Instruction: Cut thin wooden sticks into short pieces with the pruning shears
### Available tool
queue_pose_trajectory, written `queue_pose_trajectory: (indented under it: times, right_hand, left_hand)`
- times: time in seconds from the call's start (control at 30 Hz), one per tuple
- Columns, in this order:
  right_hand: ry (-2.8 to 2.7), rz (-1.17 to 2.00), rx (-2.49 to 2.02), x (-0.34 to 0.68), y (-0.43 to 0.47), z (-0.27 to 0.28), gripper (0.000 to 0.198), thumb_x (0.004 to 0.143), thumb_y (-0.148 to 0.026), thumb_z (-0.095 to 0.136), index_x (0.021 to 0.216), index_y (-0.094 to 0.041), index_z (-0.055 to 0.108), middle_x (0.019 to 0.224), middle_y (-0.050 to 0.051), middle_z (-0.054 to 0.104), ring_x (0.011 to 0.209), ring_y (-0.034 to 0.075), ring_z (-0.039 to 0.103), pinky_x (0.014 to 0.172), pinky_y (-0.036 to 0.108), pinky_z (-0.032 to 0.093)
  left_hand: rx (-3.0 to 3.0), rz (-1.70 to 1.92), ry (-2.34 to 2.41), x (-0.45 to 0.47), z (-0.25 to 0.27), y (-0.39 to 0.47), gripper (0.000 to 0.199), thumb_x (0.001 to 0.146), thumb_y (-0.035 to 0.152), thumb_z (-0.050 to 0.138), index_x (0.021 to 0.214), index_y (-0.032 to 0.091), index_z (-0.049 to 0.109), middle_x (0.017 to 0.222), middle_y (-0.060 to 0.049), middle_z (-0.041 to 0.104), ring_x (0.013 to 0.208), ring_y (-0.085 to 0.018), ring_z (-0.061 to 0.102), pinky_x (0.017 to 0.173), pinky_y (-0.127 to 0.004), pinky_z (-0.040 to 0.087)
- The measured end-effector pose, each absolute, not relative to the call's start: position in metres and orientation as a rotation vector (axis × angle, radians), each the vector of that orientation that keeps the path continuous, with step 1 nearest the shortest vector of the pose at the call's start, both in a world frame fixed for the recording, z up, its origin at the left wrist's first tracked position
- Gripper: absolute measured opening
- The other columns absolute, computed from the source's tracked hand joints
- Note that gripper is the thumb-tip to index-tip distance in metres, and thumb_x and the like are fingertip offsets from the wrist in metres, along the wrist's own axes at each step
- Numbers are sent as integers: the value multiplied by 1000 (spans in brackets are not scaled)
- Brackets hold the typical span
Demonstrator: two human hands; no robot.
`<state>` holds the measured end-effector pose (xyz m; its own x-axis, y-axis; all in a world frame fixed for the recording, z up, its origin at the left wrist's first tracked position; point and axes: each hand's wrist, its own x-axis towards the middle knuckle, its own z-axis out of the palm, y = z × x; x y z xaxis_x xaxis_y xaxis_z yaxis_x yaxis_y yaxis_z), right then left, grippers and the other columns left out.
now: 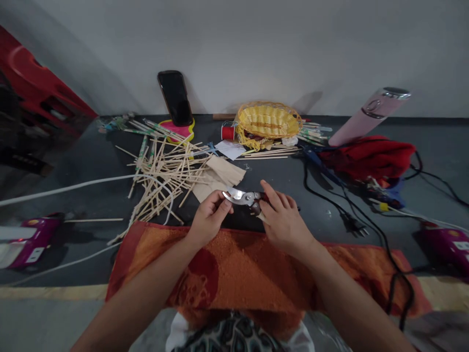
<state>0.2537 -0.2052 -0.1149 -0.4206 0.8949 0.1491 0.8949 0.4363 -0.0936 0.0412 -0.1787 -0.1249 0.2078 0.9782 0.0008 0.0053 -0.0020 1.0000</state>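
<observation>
My right hand [287,220] is wrapped around the handles of a pair of pruning shears [244,196], with the metal blades pointing left. A short pale piece [263,217] shows beside its fingers; I cannot tell whether it is part of the handle. My left hand [210,215] is closed in a pinch at the blade tips, and whatever is between its fingers is hidden. Just beyond it lie a folded beige cloth or paper [223,171] and a loose heap of thin wooden sticks [161,171]. An orange towel [242,274] lies under both forearms.
At the back stand a phone [176,98], a red thread spool [227,132], a yellow woven basket [269,121] and a tilted pink bottle [368,117]. To the right are red cloth [370,156] and a black cord with a plug [353,225]. A purple device [36,237] sits left.
</observation>
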Motion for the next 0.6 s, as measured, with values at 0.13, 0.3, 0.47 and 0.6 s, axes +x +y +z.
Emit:
queue_pose_trajectory:
  times: [0.13, 0.3, 0.47, 0.6]
  right_hand:
    - [-2546, 6, -1585, 253, -204, -115, 32, 80, -15, 49, 112, -17, 56, 156, 11, 18, 114, 34, 45, 85, 48, 41]
    - [-2542, -47, -1605, 252, -205, -114, 34, 80, -14, 48, 114, -17, 56, 155, 10, 22, 114, 33, 44, 82, 47, 42]
    - [-2500, -77, -1597, 251, -206, -110, 34, 80, -14, 49, 113, -16, 56, 154, 11, 23, 120, 34, 40, 90, 51, 38]
    - [-2503, -33, -1564, 252, -205, -110, 34, 80, -14, 49, 114, -16, 56, 154, 10, 23, 122, 33, 39, 95, 50, 35]
  left_hand:
    - [1276, 1076, 995, 41, -124, -179, 22, 89, 39, 55, 85, 18, 54, 70, 1, 55, 67, -12, 50, 67, -23, 39]
    - [1325, 1098, 991, 40, -124, -179, 20, 90, 37, 53, 86, 18, 54, 71, 1, 54, 68, -12, 50, 67, -23, 39]
    - [1374, 1081, 1040, 39, -125, -179, 19, 91, 36, 53, 88, 18, 54, 70, 1, 54, 66, -12, 49, 65, -23, 38]
    - [1385, 1078, 1004, 39, -124, -180, 17, 91, 34, 53, 88, 17, 54, 71, 1, 54, 66, -11, 49, 64, -22, 38]
